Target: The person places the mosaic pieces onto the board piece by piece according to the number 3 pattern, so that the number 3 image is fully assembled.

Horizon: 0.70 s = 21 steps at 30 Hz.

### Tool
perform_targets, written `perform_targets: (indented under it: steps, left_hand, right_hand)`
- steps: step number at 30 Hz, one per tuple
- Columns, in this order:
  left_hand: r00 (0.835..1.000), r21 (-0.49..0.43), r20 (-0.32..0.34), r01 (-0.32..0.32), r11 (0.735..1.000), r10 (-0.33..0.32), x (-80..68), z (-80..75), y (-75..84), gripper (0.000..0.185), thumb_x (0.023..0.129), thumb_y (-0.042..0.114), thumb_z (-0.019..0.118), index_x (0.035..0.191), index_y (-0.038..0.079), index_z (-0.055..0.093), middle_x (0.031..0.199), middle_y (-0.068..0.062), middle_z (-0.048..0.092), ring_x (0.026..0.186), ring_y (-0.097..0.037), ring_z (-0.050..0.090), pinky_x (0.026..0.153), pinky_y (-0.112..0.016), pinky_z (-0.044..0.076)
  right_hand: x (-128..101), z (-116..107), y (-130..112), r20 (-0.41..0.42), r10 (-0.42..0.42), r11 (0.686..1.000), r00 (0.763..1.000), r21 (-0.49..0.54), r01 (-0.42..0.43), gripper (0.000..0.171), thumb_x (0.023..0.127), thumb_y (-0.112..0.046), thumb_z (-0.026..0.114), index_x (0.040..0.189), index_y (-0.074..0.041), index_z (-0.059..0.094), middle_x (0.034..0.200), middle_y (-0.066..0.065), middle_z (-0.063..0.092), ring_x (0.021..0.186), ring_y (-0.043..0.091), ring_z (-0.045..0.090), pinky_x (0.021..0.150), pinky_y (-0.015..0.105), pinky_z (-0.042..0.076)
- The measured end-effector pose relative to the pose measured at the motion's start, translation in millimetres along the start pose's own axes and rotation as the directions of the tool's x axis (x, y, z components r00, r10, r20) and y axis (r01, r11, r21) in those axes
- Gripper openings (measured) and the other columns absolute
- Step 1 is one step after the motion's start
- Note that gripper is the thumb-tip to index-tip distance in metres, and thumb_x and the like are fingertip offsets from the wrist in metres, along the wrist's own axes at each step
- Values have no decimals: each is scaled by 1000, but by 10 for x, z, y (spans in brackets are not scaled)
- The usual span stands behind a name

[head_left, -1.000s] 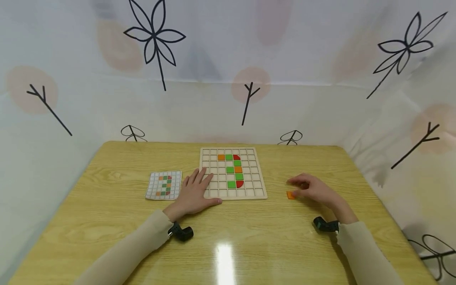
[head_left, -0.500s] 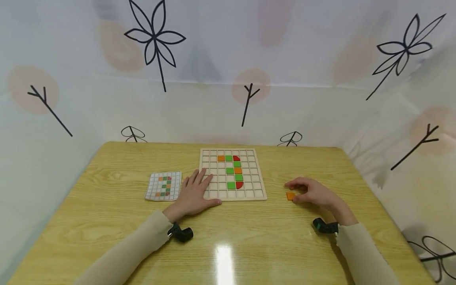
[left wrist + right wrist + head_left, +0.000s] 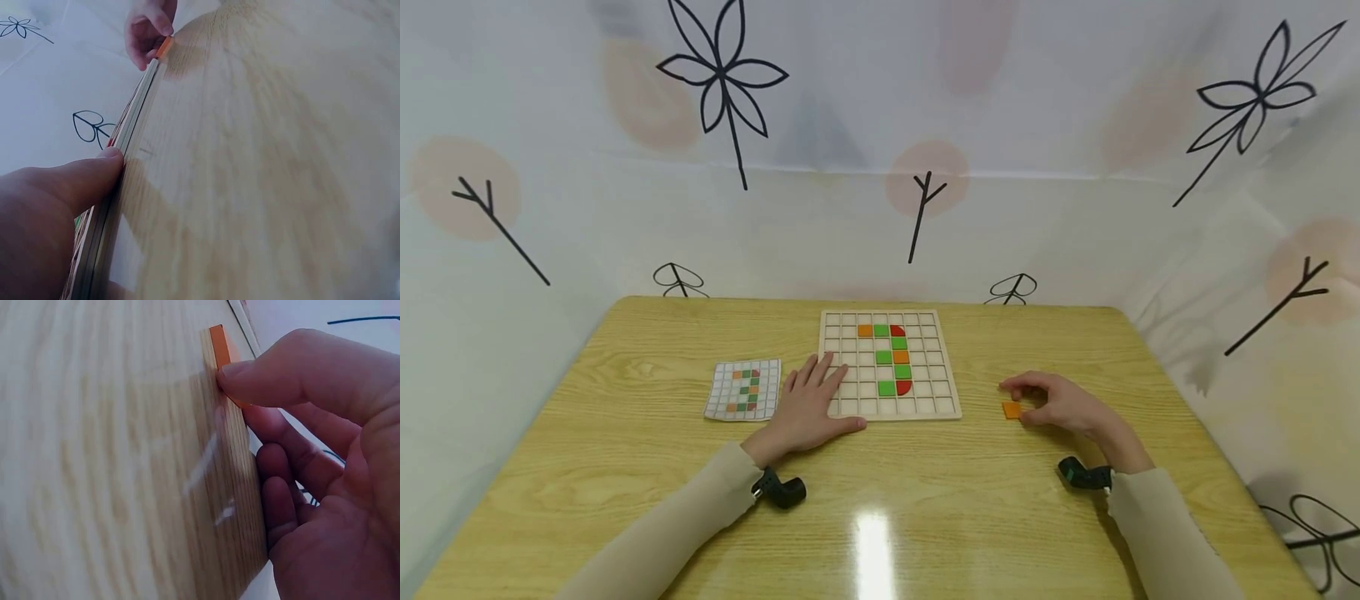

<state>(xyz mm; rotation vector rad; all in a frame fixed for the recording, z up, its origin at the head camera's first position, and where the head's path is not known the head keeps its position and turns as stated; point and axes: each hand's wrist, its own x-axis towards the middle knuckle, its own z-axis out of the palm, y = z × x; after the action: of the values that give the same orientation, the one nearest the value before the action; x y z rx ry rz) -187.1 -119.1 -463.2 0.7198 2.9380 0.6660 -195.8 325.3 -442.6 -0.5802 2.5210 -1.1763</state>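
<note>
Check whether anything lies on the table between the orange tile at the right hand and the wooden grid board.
Nothing visible does. The right hand pinches the orange tile on the table, and the strip of wood between it and the grid board is bare. The left hand rests on the board's far-side corner.

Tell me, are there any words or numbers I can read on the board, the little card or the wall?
None: no printed words, labels or numbers can be read.
The coloured tiles on the wooden board form a shape like a "3".
The pattern card shows a similar shape.
The curtain carries only drawn plants.
</note>
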Motion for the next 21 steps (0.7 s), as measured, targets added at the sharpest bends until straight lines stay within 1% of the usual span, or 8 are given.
perform_targets:
  steps: [6, 12, 16, 21]
  left_hand:
    - [1000, 4, 10, 1, 1000, -1, -2, -24, 19, 96, 87, 69, 60, 158, 12, 31, 166, -14, 11, 151, -37, 4, 114, -63, 9]
    - [1000, 9, 13, 4, 1000, -4, -3, -29, 21, 96, 87, 70, 59, 158, 13, 30, 166, -14, 10, 151, -37, 4, 115, -62, 8]
    - [1000, 9, 9, -1, 1000, 1, 4, -21, 18, 96, 87, 70, 59, 158, 13, 31, 166, -14, 11, 151, -37, 4, 114, -63, 9]
    - [1000, 8, 9, -4, 1000, 4, 4, -16, 12, 96, 87, 70, 60, 158, 13, 30, 166, -14, 10, 151, -37, 4, 114, -63, 8]
  right_hand:
    - [0, 12, -58, 0, 5, 1000, 1000, -8, -5, 48, 82, -3, 79, 128, 0, 64, 100, 9, 57, 88, 21, 48, 73, 26, 42]
    - [13, 43, -87, -30, 12, 998, 999, -66, -14, 43, 82, -6, 78, 123, -2, 67, 95, 6, 56, 84, 18, 49, 72, 26, 41]
    - [19, 61, -88, -71, 46, 995, 996, -83, -51, 40, 81, -7, 76, 120, -5, 70, 95, 5, 59, 84, 17, 51, 72, 26, 43]
    - [23, 68, -97, -90, 84, 993, 992, -78, -91, 38, 80, -7, 74, 118, -6, 71, 97, 5, 61, 85, 19, 52, 73, 26, 45]
